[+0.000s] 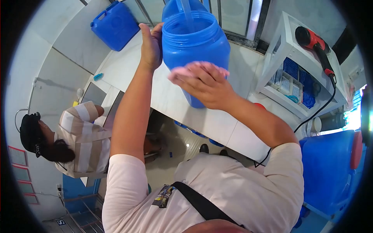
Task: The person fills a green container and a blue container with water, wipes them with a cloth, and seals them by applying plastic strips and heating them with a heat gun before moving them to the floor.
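A large blue plastic jug (196, 48) stands upright on the white counter, its wide threaded mouth uncovered. My left hand (152, 44) grips the jug's left side near the rim, thumb pointing up and the other fingers partly hidden by the jug. Bunched under my right hand (208, 85) is a pink cloth (182, 73), pressed against the front of the jug below its shoulder. The fingers of that hand are curled over the cloth. Part of the jug's lower front is hidden by the right hand and cloth.
Another blue jerrycan (116, 25) sits at the back left of the counter (124, 66). To the right, a red and black heat gun (312, 46) lies on a white shelf unit (287, 37), its cord trailing down. A person (83, 136) in a cap works at the left.
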A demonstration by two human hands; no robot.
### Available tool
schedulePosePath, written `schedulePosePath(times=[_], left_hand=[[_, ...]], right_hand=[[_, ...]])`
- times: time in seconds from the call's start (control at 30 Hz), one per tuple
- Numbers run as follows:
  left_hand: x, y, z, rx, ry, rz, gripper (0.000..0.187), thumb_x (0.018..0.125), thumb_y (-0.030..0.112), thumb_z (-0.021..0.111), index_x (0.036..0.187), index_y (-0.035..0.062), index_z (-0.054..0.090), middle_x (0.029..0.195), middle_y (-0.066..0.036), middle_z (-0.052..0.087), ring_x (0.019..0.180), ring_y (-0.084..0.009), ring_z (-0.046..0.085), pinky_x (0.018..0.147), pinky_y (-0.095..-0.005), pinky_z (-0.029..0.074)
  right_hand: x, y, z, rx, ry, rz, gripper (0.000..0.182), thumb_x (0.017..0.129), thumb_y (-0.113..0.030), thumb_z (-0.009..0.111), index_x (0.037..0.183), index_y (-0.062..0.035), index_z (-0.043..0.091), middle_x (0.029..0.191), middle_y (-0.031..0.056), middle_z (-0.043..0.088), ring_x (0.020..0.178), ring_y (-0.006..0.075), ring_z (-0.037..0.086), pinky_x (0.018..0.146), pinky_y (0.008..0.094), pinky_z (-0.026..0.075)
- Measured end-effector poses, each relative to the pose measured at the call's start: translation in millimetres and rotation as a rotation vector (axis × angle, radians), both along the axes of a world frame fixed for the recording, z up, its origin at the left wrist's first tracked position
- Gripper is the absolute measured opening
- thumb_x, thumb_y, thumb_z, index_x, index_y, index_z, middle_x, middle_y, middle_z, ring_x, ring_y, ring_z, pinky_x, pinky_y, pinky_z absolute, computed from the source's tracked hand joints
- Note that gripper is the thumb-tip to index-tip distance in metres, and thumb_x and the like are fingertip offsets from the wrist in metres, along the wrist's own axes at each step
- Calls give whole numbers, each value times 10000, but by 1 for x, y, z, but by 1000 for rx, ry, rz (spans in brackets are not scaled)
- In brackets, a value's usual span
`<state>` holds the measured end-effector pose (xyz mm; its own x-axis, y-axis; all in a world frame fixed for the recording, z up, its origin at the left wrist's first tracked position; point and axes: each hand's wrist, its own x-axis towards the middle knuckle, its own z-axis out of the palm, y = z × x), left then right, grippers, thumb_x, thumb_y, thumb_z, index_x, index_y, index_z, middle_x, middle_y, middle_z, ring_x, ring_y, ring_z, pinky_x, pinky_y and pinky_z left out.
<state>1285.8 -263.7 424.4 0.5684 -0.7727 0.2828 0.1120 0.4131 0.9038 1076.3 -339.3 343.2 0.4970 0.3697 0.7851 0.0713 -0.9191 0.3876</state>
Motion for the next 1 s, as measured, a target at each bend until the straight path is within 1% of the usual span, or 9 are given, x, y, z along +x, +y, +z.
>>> schedulePosePath(times=[0.27,0.37,0.5,0.67,0.8,0.87,0.9,0.97,1.0], left_hand=[[28,10,10,147,95,-152,993,854,862,207,1156,13,624,1116,-122,676,1046,-257,628,968,-394,487],[25,0,4,99,78,-88,999,854,862,192,1177,16,614,1123,-113,673,1053,-244,625,962,-383,487],[9,-1,-7,20,-44,-12,949,889,824,185,1221,34,594,1159,-92,655,1076,-208,611,959,-341,479],[-6,-1,-12,-28,-167,70,905,910,798,195,1253,53,576,1185,-79,640,1074,-183,602,963,-308,469],[-5,-1,-17,-46,-122,71,890,912,794,216,1279,58,554,1199,-82,634,1106,-181,593,979,-309,465],[-6,-2,-19,-71,-111,89,897,916,789,223,1299,43,543,1221,-90,628,1139,-186,584,1002,-312,453],[-7,-2,-19,-67,-114,85,897,916,789,223,1299,43,543,1221,-90,628,1139,-186,584,1002,-312,453],[-7,-2,-18,-60,-109,97,897,927,776,231,1325,29,526,1247,-102,621,1156,-195,581,1022,-324,443],[-7,-2,-19,-52,-112,92,897,927,776,231,1325,29,526,1247,-102,621,1156,-195,581,1022,-324,443]], right_hand=[[34,33,86,-171,254,-238,442,855,-180,498,1232,10,630,1292,115,603,1303,272,494,1157,446,301],[22,2,39,-57,3,-9,513,877,-168,476,1362,-18,549,1475,133,470,1437,318,331,1207,503,163],[0,2,-103,-98,382,-81,641,892,-149,420,1520,-54,335,1635,32,205,1528,226,84,1239,408,6],[-18,-18,-137,-312,379,-75,661,907,-173,404,1542,-49,271,1635,57,200,1523,258,113,1231,437,13],[9,-32,-44,311,-55,-128,548,989,-146,408,1531,-102,345,1573,190,304,1452,425,271,1210,457,156],[14,-36,39,582,-332,211,508,1034,-233,409,1521,-94,367,1523,212,383,1388,380,397,1174,433,257],[23,-56,47,585,-336,207,508,1034,-233,409,1521,-94,367,1523,212,383,1388,380,397,1174,433,257],[42,-96,59,1572,205,858,524,1026,-348,468,1483,-93,435,1465,172,456,1360,251,417,1117,378,333],[46,-103,50,1579,195,858,524,1026,-348,468,1483,-93,435,1465,172,456,1360,251,417,1117,378,333]])
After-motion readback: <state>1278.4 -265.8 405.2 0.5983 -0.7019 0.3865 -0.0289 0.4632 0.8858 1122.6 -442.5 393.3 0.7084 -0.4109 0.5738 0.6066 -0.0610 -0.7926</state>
